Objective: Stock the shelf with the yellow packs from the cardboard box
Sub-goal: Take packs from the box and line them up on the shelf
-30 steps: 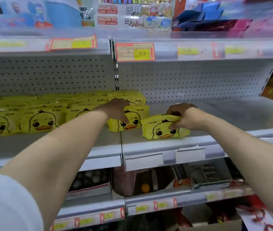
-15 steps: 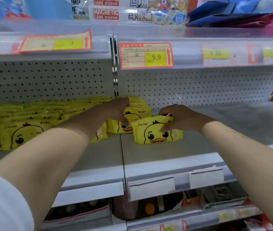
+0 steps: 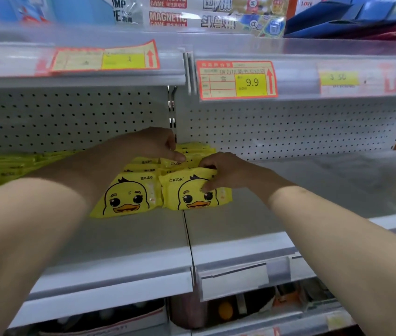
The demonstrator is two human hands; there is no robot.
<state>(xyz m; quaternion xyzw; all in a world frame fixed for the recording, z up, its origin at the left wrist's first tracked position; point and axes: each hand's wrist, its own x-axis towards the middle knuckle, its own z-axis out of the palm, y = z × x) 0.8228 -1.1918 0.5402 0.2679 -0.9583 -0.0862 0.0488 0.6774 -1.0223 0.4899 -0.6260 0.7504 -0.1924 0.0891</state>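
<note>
Now, yellow packs (image 3: 126, 197) on shelf (image 3: 289, 214).

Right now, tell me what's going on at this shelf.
A person is stocking the grey metal shelf. The right hand grips a yellow duck-face pack standing on it, beside a second yellow pack. The left hand rests on the yellow packs lined up behind.
</note>
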